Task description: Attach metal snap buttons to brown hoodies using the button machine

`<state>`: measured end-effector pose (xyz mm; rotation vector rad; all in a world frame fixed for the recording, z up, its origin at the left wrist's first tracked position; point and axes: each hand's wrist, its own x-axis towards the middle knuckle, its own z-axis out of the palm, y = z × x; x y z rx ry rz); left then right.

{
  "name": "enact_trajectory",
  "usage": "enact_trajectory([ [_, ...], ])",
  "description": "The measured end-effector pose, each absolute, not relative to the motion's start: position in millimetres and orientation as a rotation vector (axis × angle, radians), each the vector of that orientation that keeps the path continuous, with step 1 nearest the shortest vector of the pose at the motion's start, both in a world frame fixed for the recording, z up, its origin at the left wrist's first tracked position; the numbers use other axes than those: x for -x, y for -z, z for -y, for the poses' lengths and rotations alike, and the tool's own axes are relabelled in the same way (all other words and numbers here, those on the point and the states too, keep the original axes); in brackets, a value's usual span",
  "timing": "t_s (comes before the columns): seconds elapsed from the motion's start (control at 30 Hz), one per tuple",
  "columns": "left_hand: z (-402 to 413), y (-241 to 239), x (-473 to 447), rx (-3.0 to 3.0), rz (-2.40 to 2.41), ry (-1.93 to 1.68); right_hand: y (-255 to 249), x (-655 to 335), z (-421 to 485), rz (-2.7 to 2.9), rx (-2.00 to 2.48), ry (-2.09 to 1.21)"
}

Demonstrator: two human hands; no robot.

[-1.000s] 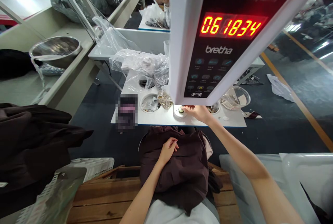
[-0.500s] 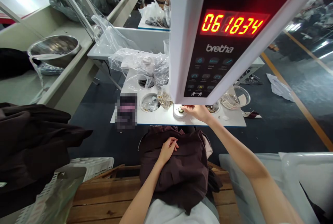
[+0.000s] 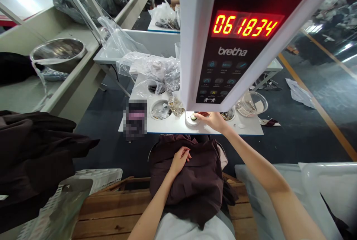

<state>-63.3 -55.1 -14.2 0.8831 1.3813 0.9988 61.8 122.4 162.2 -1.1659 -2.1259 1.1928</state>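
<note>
In the head view, the step in hand looks like seating a small metal fastener on the round white die [image 3: 192,119] at the centre of the white work table [image 3: 251,128], under the white machine head with its red digital counter [image 3: 245,26]. The right hand [image 3: 213,120] reaches there, fingertips pinched at the die; whether they grasp a piece I cannot tell. The left hand [image 3: 180,158] rests loosely curled, gripping nothing, on the dark brown garment [image 3: 195,184] in the lower centre. The next move probably calls for drawing that cloth up over the die.
</note>
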Motion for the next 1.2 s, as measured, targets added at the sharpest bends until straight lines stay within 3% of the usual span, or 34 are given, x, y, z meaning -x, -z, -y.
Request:
enact_trajectory([
  [0.5,56,14,63,-0.906,-1.392,-0.987,-157,-64,-123,2.139,1.126,-1.160],
  [0.97,62,-3,62,-1.148,-1.521,-0.938,-156,-85,-97,1.996,1.065,-0.824],
  [1.2,70,-24,75,-1.714,-1.823,-0.628,-125,-116,-29,2.326,1.049,-1.069],
])
